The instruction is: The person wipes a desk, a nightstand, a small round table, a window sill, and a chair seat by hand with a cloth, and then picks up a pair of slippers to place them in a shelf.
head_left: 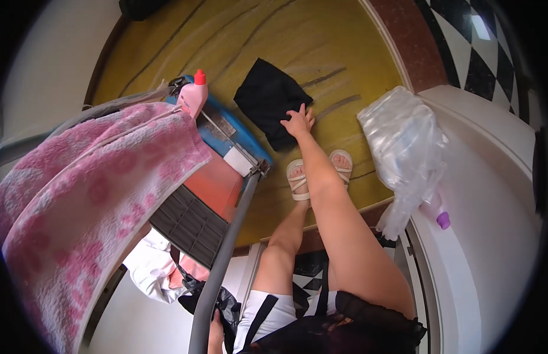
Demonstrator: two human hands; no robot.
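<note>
A flat black piece, perhaps folded cloth or a bag (pixel 263 97), lies on the yellow, dark-streaked floor ahead of my sandalled feet. My right hand (pixel 299 122) reaches down to its right edge, fingers spread; whether they touch it, I cannot tell. Low in the picture, my left hand (pixel 216 335) shows only in part. It is beside a grey rail (pixel 227 259) and a crumpled black plastic bag (pixel 230 310), and its fingers are mostly hidden.
A pink patterned towel (pixel 103 206) hangs over the frame at left, near a pink bottle with a red cap (pixel 194 100) and a dark slatted panel (pixel 191 224). At right are a filled clear plastic bag (pixel 401 141) and a purple-capped bottle (pixel 442 220).
</note>
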